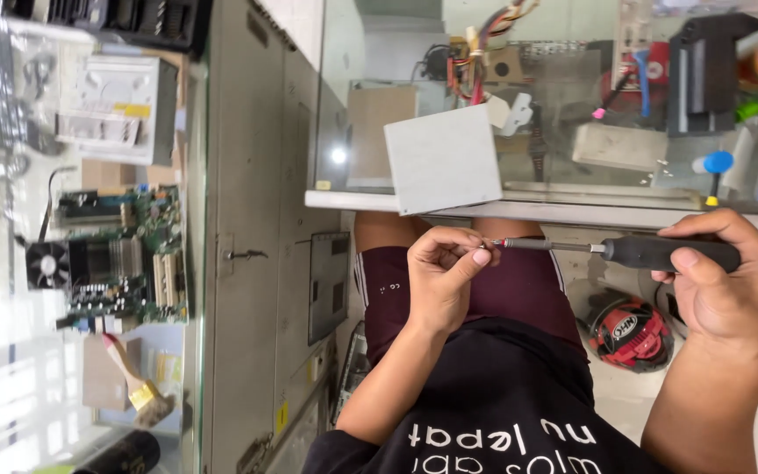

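Observation:
My right hand (pixel 719 290) grips the black handle of a screwdriver (pixel 660 253) and holds it level, with the shaft pointing left. My left hand (pixel 442 274) is pinched around the screwdriver's tip (pixel 500 243), thumb and fingers closed on it; whether a small screw sits there is hidden. Both hands hover over my lap, above dark red shorts (pixel 519 285) and a black shirt, just in front of the glass table's edge (pixel 572 211).
A grey metal box (pixel 442 158) with coloured wires (pixel 477 53) rests on the glass table, among tools and a blue-capped driver (pixel 714 167). At the left lie a green circuit board (pixel 120 263) and a paintbrush (pixel 138 386). A grey cabinet (pixel 247 263) and a red-black helmet (pixel 629 332) stand below.

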